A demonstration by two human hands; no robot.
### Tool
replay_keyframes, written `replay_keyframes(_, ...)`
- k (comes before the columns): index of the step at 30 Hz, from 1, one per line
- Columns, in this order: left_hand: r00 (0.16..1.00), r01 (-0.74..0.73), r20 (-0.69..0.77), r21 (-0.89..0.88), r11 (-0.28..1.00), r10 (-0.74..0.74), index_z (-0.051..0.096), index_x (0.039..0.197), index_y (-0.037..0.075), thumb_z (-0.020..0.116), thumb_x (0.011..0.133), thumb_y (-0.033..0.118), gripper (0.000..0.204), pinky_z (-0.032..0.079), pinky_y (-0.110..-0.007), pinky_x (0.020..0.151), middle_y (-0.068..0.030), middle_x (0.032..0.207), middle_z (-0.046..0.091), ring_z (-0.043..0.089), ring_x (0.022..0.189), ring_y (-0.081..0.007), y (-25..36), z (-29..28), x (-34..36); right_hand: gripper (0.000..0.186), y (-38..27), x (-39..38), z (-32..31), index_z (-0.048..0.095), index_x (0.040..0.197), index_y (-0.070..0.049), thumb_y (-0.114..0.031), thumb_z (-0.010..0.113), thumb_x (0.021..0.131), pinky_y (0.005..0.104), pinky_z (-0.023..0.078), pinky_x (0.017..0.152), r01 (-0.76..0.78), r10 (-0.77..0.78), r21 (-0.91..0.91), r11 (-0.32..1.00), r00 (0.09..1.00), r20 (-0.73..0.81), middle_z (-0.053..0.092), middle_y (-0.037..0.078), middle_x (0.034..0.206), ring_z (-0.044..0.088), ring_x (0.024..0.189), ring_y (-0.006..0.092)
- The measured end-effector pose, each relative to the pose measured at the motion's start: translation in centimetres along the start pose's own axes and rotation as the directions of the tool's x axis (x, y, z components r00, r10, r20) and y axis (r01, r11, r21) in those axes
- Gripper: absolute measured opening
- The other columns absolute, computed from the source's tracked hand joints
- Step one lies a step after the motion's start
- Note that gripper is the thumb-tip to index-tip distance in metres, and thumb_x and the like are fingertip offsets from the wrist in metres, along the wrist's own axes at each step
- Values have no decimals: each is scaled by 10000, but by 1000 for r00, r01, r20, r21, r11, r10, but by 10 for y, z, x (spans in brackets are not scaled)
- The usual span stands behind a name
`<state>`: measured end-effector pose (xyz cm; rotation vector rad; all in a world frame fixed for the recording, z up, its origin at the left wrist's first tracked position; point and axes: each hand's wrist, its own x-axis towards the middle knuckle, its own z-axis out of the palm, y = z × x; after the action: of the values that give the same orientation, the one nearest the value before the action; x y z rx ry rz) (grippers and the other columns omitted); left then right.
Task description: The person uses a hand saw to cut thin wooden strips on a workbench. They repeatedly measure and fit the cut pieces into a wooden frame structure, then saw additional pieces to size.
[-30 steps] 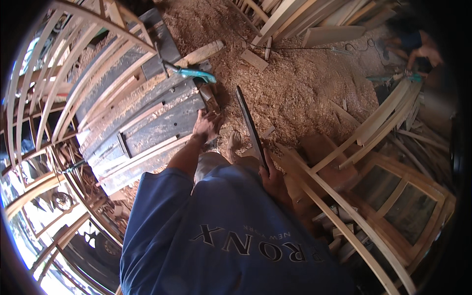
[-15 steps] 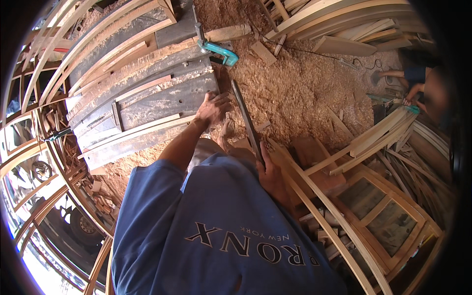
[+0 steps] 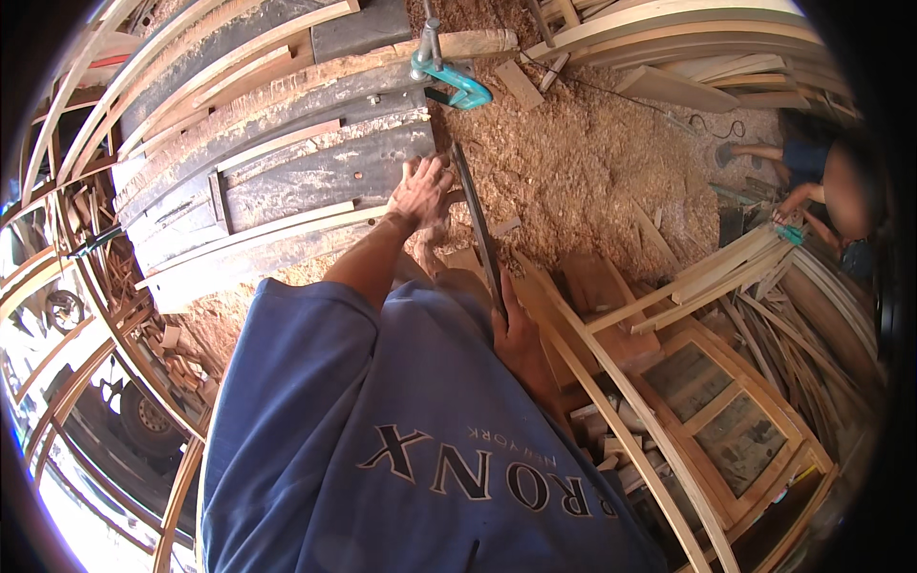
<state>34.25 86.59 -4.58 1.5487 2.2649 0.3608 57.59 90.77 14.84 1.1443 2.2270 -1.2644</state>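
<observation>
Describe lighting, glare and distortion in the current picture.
Head view: glare whites out the lower-left edge; head view: the left hand is brightly lit, the right hand more shaded; head view: vignetting blackens the corners, and timber near the rim looks bowed, though it may be curved itself.

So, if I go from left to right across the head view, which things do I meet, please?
Spoked wheel → dark bench → left hand → dark bar → right hand → wooden frame with two panels.
</observation>
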Motion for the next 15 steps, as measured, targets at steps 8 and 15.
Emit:
replay_keyframes(8,995,3,102,5,1000,-4,647,1139,214,649,787,315,367,329,-501,984,-117,1238,459,409,1207,-291,2,-21,-4,685,-10,-4,-3,162,1552,-126,-115,481,945,524,496,846,-120,120,-8,993,990,71,605,323,1142,611,1008,483)
replay_keyframes(15,987,-92,136,57,994,84,628,1192,225,662,735,292,463,344,-473,982,-97,1224,492,441,1172,-263,-3,-16,1,669,-21,13,-2,172,1548,-104,-111,471,949,521,499,826,-47,48,-64,997,998,27,617,318,1112,620,984,479)
